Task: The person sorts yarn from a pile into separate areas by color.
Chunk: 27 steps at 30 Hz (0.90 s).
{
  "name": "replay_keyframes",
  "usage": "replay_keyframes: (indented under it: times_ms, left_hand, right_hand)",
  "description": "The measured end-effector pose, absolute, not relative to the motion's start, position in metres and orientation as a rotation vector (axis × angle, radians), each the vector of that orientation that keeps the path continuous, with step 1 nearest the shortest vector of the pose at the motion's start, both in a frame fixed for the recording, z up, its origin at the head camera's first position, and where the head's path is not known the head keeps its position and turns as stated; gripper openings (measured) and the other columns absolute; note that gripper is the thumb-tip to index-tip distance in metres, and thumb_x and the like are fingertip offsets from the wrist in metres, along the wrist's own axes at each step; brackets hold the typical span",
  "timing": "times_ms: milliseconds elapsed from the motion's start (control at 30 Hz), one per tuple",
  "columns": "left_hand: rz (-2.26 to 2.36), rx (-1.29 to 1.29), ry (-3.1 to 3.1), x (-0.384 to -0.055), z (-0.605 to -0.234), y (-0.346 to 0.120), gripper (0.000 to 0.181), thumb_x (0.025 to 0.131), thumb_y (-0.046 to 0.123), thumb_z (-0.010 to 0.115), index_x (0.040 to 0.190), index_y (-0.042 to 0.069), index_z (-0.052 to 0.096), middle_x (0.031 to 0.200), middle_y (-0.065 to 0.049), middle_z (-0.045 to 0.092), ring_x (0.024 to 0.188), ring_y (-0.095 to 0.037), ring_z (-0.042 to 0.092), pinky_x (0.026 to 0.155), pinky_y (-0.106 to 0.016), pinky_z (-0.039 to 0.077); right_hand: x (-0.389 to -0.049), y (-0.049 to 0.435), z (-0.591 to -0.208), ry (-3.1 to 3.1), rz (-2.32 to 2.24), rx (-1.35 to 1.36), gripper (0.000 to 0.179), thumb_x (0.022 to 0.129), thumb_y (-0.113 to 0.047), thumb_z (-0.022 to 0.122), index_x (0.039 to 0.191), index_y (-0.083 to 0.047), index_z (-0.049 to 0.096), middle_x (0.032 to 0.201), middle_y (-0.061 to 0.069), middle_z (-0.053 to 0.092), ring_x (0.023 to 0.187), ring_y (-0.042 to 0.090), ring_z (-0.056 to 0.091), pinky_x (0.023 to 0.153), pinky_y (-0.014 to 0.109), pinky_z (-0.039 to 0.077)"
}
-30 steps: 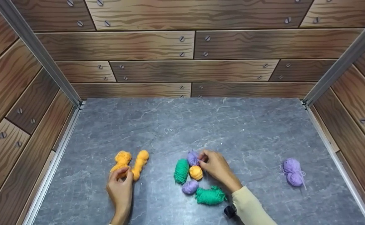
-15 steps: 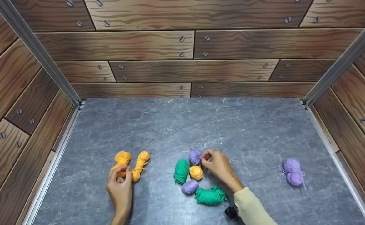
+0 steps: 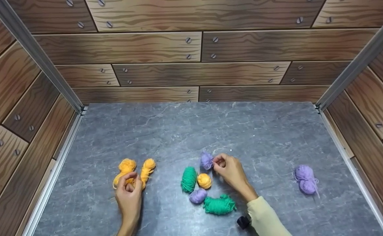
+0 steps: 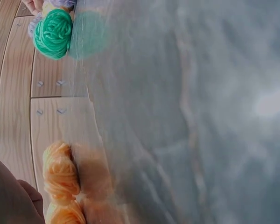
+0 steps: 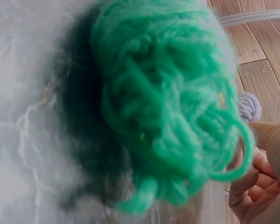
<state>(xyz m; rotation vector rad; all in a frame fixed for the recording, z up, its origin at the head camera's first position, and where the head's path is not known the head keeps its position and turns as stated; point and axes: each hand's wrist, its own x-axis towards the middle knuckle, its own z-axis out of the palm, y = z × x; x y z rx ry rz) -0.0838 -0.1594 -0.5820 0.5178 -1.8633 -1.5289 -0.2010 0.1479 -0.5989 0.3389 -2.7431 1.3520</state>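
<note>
My right hand (image 3: 231, 172) pinches the near edge of a purple yarn ball (image 3: 206, 160) between thumb and fingertips. Just below that ball sit a small orange yarn ball (image 3: 204, 181), a green yarn skein (image 3: 188, 179) and another purple ball (image 3: 198, 196). A second green skein (image 3: 219, 205), loose loops at its end, lies nearer; it fills much of the right wrist view. My left hand (image 3: 129, 193), fingers loosely bent, is at two orange yarn skeins, one on the left (image 3: 125, 167) and one on the right (image 3: 147, 170). Its thumb covers the right skein's lower end.
A purple skein (image 3: 306, 179) tied at its middle lies far to the right with a loose tail. The grey marbled table (image 3: 165, 131) is walled in by wood-print panels (image 3: 158, 47). A black device (image 3: 243, 223) sits at my right cuff.
The right hand has drawn the purple ball up and right, away from the green skein and orange ball. My left hand shifted slightly right; the right orange skein rolled a little, showing loose strands.
</note>
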Motion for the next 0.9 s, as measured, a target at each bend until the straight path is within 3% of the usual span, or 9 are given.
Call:
replay_keyframes:
  times_ms: [200, 600, 900]
  left_hand:
    - [-1.549, 0.470, -1.880, -0.085, -0.580, -0.156, 0.019, 0.087, -0.012, 0.071, 0.106, -0.010, 0.068, 0.095, -0.019, 0.070, 0.046, -0.004, 0.035, 0.041, -0.017, 0.028]
    - [-1.616, 0.273, -1.862, -0.089, -0.579, -0.145, 0.023, 0.083, -0.017, 0.071, 0.105, -0.011, 0.068, 0.096, -0.023, 0.068, 0.050, -0.011, 0.038, 0.045, -0.024, 0.033]
    - [-1.732, 0.250, -1.903, -0.091, -0.577, -0.137, 0.024, 0.087, -0.013, 0.070, 0.110, -0.009, 0.068, 0.102, -0.022, 0.070, 0.053, -0.009, 0.040, 0.046, -0.019, 0.035]
  right_hand:
    - [-0.201, 0.153, -0.598, -2.718, 1.377, 0.279, 0.010, 0.084, -0.004, 0.075, 0.088, -0.013, 0.072, 0.073, -0.006, 0.067, 0.063, 0.006, 0.057, 0.060, 0.020, 0.046]
    - [-0.201, 0.169, -0.591, -2.628, 1.415, 0.212, 0.010, 0.084, -0.005, 0.076, 0.089, -0.014, 0.073, 0.073, -0.004, 0.066, 0.063, 0.009, 0.057, 0.060, 0.021, 0.045]
    - [-0.201, 0.179, -0.589, -2.538, 1.472, 0.186, 0.012, 0.084, -0.002, 0.078, 0.090, -0.011, 0.072, 0.073, -0.002, 0.066, 0.064, 0.009, 0.058, 0.058, 0.019, 0.046]
